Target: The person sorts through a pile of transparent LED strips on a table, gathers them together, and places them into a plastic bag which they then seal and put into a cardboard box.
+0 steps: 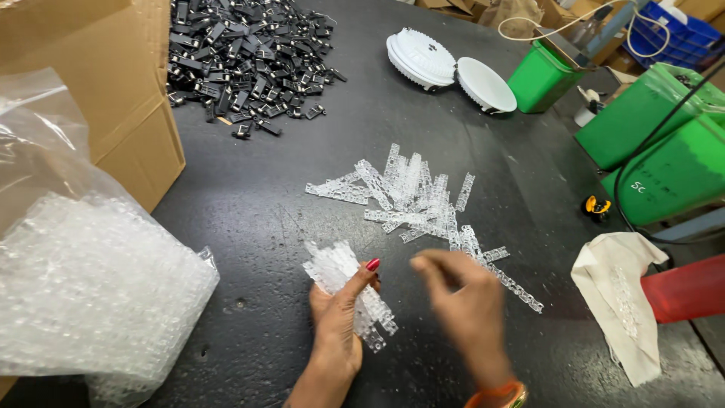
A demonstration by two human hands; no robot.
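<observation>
My left hand (337,317) grips a stack of clear plastic strips (343,283) near the front edge of the dark table. Its thumb presses on top of the stack. My right hand (462,298) is blurred, just right of the stack, fingers partly curled with nothing seen in them. A loose pile of the same clear strips (411,200) lies on the table just beyond both hands.
A heap of small black clips (242,53) sits at the back left beside a cardboard box (113,83). A clear bag of strips (83,295) lies at left. Two white round housings (449,68), green bins (657,143), a cloth (615,291) and a red container (687,287) are at right.
</observation>
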